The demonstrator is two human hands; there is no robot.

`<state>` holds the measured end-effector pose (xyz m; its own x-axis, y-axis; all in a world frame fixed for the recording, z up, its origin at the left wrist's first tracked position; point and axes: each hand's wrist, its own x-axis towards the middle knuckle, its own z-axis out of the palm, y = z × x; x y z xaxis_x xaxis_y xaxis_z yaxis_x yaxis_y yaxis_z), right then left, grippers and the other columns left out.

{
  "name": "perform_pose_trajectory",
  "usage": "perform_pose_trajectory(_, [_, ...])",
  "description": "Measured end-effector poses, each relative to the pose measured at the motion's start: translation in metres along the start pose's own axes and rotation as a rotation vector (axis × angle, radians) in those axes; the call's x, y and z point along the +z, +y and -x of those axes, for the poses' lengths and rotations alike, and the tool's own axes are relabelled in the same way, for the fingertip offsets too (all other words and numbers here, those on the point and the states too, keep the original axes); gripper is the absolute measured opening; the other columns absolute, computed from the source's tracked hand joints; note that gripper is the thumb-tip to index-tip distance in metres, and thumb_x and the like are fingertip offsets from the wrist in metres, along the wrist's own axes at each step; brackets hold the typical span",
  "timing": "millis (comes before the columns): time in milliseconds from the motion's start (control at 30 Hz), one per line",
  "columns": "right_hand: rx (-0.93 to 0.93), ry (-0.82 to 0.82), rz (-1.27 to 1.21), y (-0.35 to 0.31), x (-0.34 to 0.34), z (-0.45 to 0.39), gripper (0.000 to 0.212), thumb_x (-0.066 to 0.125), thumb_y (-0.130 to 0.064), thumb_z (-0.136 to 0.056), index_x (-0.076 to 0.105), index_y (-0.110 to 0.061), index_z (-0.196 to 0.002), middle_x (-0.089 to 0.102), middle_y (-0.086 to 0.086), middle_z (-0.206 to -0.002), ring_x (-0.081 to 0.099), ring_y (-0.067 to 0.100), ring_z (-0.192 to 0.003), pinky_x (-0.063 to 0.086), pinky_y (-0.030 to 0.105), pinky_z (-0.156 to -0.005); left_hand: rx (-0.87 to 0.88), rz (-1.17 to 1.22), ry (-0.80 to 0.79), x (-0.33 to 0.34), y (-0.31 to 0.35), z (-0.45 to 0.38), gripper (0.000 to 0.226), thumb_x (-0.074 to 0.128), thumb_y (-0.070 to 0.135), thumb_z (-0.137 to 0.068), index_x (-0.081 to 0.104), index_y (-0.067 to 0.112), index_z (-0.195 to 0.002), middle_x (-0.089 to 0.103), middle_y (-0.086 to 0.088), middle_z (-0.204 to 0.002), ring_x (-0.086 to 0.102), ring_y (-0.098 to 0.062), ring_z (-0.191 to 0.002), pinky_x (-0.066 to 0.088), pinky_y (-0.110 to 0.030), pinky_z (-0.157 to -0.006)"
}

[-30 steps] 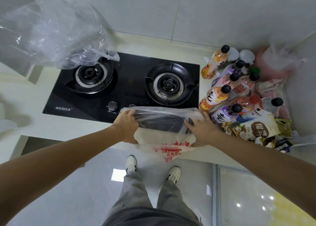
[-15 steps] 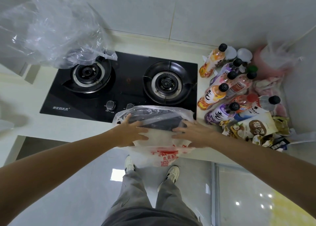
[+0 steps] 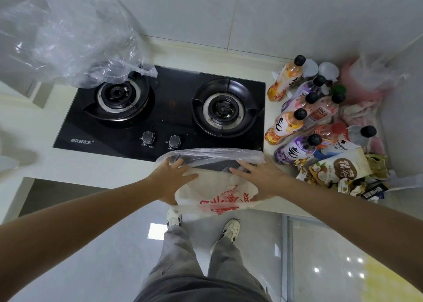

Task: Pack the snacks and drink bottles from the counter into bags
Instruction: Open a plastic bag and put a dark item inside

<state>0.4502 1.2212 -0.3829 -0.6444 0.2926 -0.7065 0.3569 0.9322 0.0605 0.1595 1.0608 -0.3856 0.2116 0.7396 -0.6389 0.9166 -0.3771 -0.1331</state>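
Observation:
A thin white plastic bag (image 3: 215, 202) with red print hangs over the counter's front edge, its mouth lifted toward the stove. My left hand (image 3: 170, 179) lies on the bag's left side, fingers stretched rightward into the mouth. My right hand (image 3: 259, 179) lies on its right side, fingers stretched leftward and partly under the clear film. Several drink bottles (image 3: 286, 125) with black caps lie and stand in the right corner. Snack packets (image 3: 338, 169) are piled in front of them. Nothing shows inside the bag.
A black two-burner gas stove (image 3: 160, 109) fills the counter's middle. A large crumpled clear plastic bag (image 3: 68, 38) sits over the left burner. A pink-tinted bag (image 3: 366, 82) stands in the far right corner. The counter edge (image 3: 91, 178) runs below my hands.
Both hands moved from the bag's outer edges inward toward each other, with fingers now stretched into its mouth. The bag's upper rim has risen and spread.

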Motion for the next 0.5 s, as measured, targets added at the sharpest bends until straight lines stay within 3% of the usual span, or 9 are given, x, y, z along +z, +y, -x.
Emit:
perform_pose_trajectory(167, [0.065, -0.021, -0.021, 0.002, -0.007, 0.001, 0.122, 0.063, -0.078, -0.081, -0.02, -0.037, -0.161, -0.012, 0.007, -0.173, 0.031, 0.038, -0.152, 0.013, 0.069, -0.119, -0.123, 0.011, 0.023, -0.019, -0.012, -0.003, 0.123, 0.056, 0.091, -0.069, 0.003, 0.032, -0.162, 0.024, -0.009, -0.166, 0.015, -0.036, -0.154, 0.025, -0.058, -0.12])
perform_pose_trajectory(333, [0.084, -0.06, -0.073, 0.009, -0.008, -0.008, 0.133, 0.069, -0.082, -0.071, -0.023, -0.042, -0.158, -0.001, 0.013, -0.173, 0.028, 0.039, -0.154, 0.021, 0.069, -0.12, -0.165, 0.051, -0.037, -0.04, -0.016, -0.017, 0.118, 0.058, 0.089, -0.072, -0.01, 0.045, -0.159, 0.004, -0.015, -0.171, -0.001, -0.041, -0.157, 0.015, -0.064, -0.121])
perform_pose_trajectory(433, [0.126, -0.079, -0.109, 0.013, -0.003, -0.013, 0.136, 0.069, -0.085, -0.068, -0.022, -0.042, -0.158, 0.01, 0.012, -0.172, 0.026, 0.038, -0.154, 0.026, 0.067, -0.119, -0.164, 0.052, -0.043, -0.042, -0.011, -0.025, 0.115, 0.062, 0.086, -0.071, 0.0, 0.048, -0.16, 0.001, -0.016, -0.17, -0.004, -0.043, -0.156, 0.016, -0.066, -0.12])
perform_pose_trajectory(500, [0.145, -0.088, -0.112, 0.014, -0.003, -0.014, 0.134, 0.068, -0.084, -0.071, -0.023, -0.04, -0.159, 0.009, 0.009, -0.173, 0.02, 0.035, -0.157, 0.02, 0.067, -0.12, -0.165, 0.045, -0.024, -0.04, -0.01, -0.03, 0.113, 0.064, 0.087, -0.068, 0.01, 0.048, -0.16, 0.002, -0.015, -0.169, -0.003, -0.043, -0.156, 0.018, -0.067, -0.119])
